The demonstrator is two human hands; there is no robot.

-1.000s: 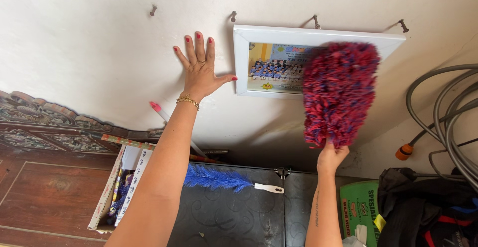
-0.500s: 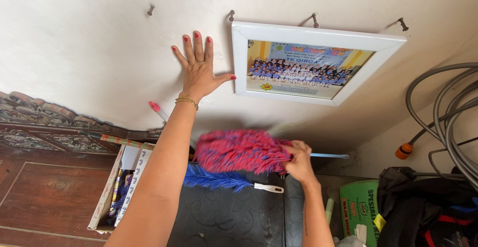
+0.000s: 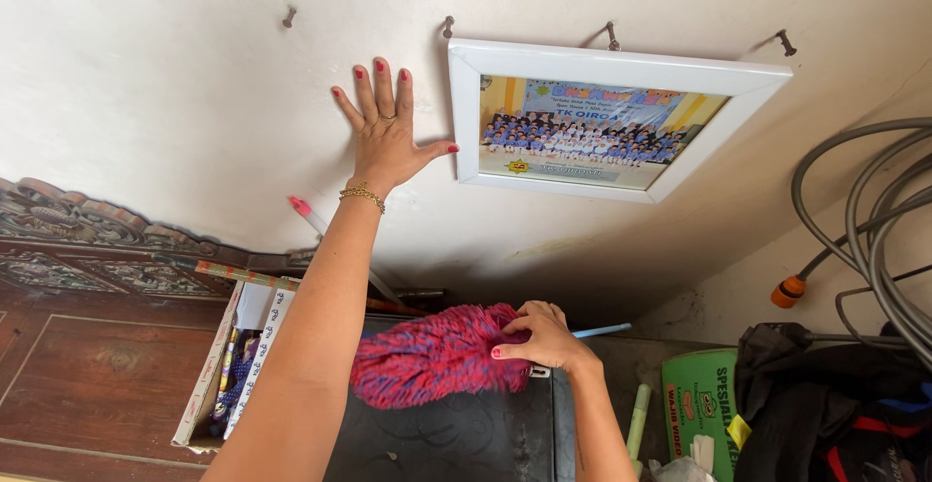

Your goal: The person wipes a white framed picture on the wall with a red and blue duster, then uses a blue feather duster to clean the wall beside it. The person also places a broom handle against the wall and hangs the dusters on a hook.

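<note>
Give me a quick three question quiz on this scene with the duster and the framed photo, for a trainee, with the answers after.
1. True or false: the left hand rests flat on the wall.
2. What does the right hand grip?
3. The white-framed photo hangs: A) left of the left hand, B) right of it, C) below the cabinet.

Key: 1 true. 2 the red and blue duster. 3 B.

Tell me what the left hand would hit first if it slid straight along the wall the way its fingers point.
Bare white wall, most likely: the left hand points up past the small nail, with nothing in line as far as shown.
</note>
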